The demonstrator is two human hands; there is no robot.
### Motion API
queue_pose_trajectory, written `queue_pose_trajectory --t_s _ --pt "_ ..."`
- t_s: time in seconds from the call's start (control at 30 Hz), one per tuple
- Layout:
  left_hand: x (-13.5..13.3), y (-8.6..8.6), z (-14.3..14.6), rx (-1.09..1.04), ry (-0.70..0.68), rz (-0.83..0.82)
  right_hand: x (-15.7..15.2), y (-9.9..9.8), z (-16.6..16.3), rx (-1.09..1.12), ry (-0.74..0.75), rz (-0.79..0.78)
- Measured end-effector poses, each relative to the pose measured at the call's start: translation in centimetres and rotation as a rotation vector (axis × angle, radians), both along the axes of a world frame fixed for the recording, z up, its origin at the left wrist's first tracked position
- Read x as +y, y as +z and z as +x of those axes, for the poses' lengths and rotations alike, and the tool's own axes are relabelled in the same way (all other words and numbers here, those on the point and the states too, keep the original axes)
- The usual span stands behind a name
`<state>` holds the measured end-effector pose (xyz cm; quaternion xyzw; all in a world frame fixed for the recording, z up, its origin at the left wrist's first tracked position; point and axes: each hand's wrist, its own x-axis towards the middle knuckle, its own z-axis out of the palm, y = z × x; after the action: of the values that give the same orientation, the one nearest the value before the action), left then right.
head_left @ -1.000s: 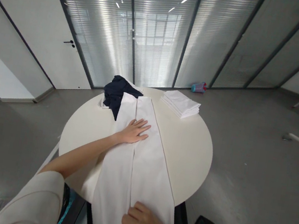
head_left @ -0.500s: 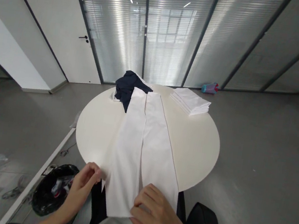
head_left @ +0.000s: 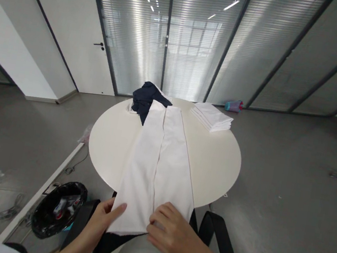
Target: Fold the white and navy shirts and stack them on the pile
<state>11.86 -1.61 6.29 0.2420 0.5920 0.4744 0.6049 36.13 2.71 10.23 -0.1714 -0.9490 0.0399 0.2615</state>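
A long white cloth (head_left: 172, 156) lies over the round table and hangs past its near edge toward me. Two lengthwise panels meet along its middle. At its near left edge, my left hand (head_left: 104, 218) pinches the fabric, thumb on top and fingers underneath. My right hand (head_left: 170, 230) has curled fingers closed on the near end, close to the middle line; the fingertips are partly hidden. A crumpled navy cloth (head_left: 147, 101) touches the white cloth's far left end, with some white fabric under it.
A stack of folded white cloths (head_left: 211, 117) sits at the far right of the round table (head_left: 105, 146). Black chair armrests (head_left: 211, 230) flank me. On the floor at left stands a black-lined waste bin (head_left: 44, 213), beside a white floor strip (head_left: 41, 192).
My left hand has moved right, from beside the cloth onto its near left edge. The two panels have come together near my right hand, closing the gap between them.
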Motion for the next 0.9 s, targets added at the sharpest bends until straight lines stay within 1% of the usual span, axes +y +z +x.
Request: queue_pose_trajectory --t_s 0.07,0.13,0.2,0.27,0.3,0.37,0.43,0.47,0.5,0.53,0.57,0.63,0.67,0.7,0.73,0.8,0.9 --pt "-0.8 0.0 -0.4 0.003 0.039 0.009 0.1 -0.2 1.9 0.014 0.03 -0.037" --pt "-1.8 -0.2 -0.9 -0.061 0.057 0.047 0.5 -0.6 4.2 0.057 0.005 -0.021" --pt "-2.5 -0.4 -1.5 -0.118 0.024 0.143 1.0 -1.5 6.6 0.044 -0.089 0.039" --pt "-2.8 -0.6 -2.3 -0.048 -0.047 0.265 1.5 -2.7 8.5 -0.053 -0.208 0.095" --pt "-2.6 -0.7 -2.7 0.043 -0.073 0.329 1.8 -3.5 9.1 -0.105 -0.252 0.118" --pt "-1.9 -0.9 -3.6 0.318 -0.105 0.471 2.1 -4.8 9.6 -0.158 -0.315 0.159" --pt "-0.5 -1.0 -4.6 0.675 -0.126 0.651 2.4 -5.8 9.5 -0.129 -0.344 0.199" --pt "0.3 -1.0 -5.1 0.863 -0.159 0.748 2.5 -6.0 9.4 -0.104 -0.341 0.216" --pt "1.1 -0.9 -5.5 1.043 -0.219 0.843 2.6 -6.1 9.2 -0.084 -0.326 0.224" --pt "1.9 -0.7 -5.9 1.199 -0.311 0.929 2.7 -6.0 9.1 -0.07 -0.299 0.228" --pt "2.7 -0.5 -6.2 1.32 -0.432 1.002 2.8 -5.8 9.0 -0.064 -0.267 0.228" --pt "3.9 0.3 -6.6 1.446 -0.714 1.091 3.0 -5.2 9.2 -0.071 -0.22 0.219" --pt "4.4 0.7 -6.7 1.463 -0.827 1.113 3.1 -4.8 9.3 -0.083 -0.208 0.216" --pt "4.9 1.2 -6.7 1.459 -0.911 1.126 3.3 -4.5 9.5 -0.101 -0.197 0.215" --pt "5.2 1.7 -6.7 1.441 -0.971 1.142 3.5 -4.1 9.7 -0.124 -0.183 0.217" --pt "6.0 2.6 -6.7 1.396 -1.046 1.18 4.0 -3.3 10.1 -0.17 -0.154 0.222" --pt "7.1 3.5 -6.6 1.394 -1.075 1.229 5.1 -2.3 10.2 -0.218 -0.141 0.218"
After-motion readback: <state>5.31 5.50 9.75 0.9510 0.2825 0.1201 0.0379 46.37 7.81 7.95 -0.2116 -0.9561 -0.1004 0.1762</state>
